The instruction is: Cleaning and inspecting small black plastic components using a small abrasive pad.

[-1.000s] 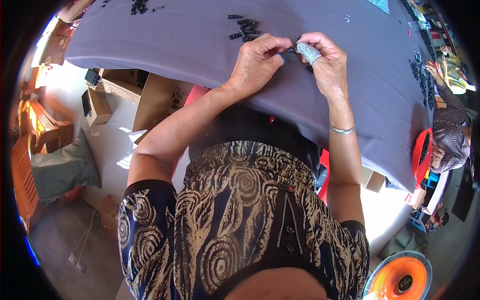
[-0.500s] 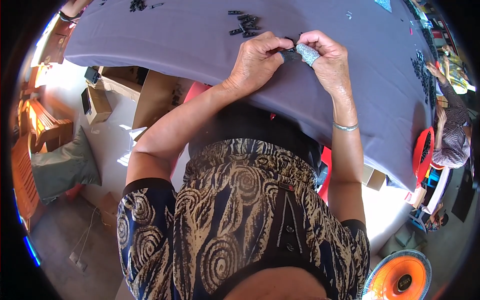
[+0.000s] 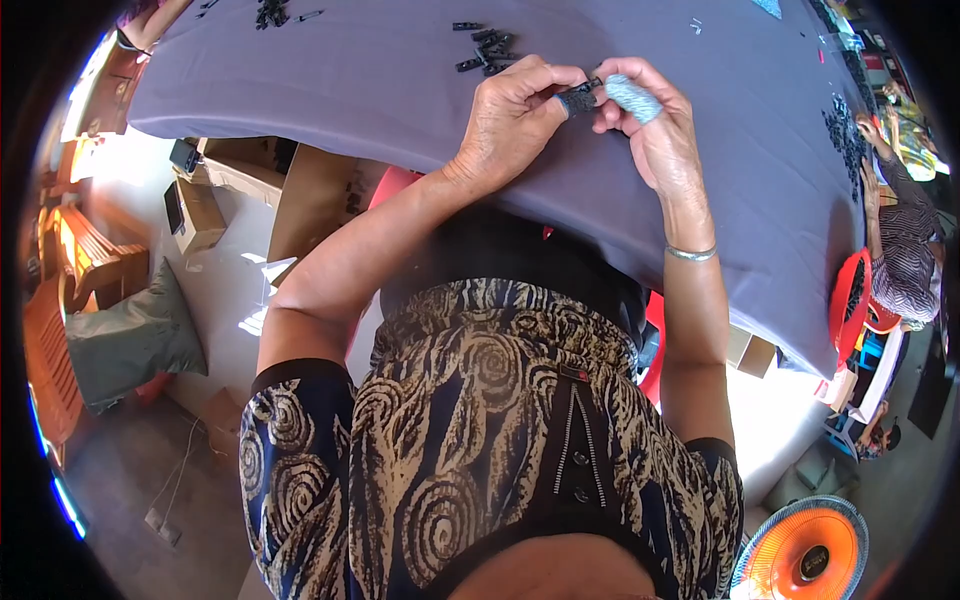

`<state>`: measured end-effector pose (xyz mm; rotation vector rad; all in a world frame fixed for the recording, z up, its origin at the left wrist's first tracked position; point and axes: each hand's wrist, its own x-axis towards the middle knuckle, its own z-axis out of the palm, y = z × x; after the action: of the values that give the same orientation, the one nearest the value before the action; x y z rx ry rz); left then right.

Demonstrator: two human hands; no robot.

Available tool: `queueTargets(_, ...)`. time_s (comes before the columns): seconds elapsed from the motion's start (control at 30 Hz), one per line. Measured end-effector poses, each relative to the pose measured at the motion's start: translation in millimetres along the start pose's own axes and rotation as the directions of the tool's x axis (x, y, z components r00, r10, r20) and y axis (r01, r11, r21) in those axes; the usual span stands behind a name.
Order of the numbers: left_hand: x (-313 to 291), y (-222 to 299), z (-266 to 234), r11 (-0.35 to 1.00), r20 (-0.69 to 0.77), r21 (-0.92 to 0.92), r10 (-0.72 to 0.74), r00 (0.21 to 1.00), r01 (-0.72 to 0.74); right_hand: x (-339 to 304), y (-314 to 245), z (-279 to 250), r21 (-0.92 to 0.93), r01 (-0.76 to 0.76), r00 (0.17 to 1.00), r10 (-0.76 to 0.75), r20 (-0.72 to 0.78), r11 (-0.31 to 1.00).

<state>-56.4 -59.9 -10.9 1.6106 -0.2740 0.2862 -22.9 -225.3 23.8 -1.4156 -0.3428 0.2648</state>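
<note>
My left hand (image 3: pixel 512 122) pinches a small black plastic part (image 3: pixel 588 88) between thumb and forefinger, above the cloth-covered table. A dark grey cover wraps its thumb. My right hand (image 3: pixel 660 125) meets it from the other side, its thumb and forefinger closed at the part's right end. That thumb wears a light blue fabric cover (image 3: pixel 634 98). The fingers hide most of the part, so its exact kind does not show. Just beyond my left hand lies a small heap of similar black parts (image 3: pixel 490 48).
More black pieces (image 3: pixel 272 12) lie at the far left, and a larger spread (image 3: pixel 845 140) at the right edge. A red basin (image 3: pixel 848 310) stands near a co-worker (image 3: pixel 905 250). Cardboard boxes (image 3: pixel 200 215) sit left below the table; an orange fan (image 3: pixel 805 560) stands lower right.
My right hand has turned, its thumb lifting and rolling so the cover shows lengthwise. More of the black part is visible between my fingers. My left hand has stayed nearly in place.
</note>
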Motion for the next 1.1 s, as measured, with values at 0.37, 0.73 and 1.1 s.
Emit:
queueTargets(0.37, -7.3, 18.1, 10.1, 0.926, 0.025, -0.370, 0.089, 0.996, -0.074, -18.3, 8.4, 4.2, 0.301, -0.265, 0.957, 0.212, 0.198, 0.916)
queueTargets(0.73, -9.6, 45.5, 0.8, 0.927, 0.269, -0.326, 0.277, 0.922, -0.184, -43.7, 13.9, 65.2, 0.417, 0.114, 0.992, -0.124, -0.004, 0.902)
queueTargets(1.1, -13.2, 60.9, 5.4, 0.891, 0.248, -0.397, 0.334, 0.910, -0.219, -60.4, 38.0, 61.7, 0.820, -0.185, 0.979, 0.029, 0.202, 0.542)
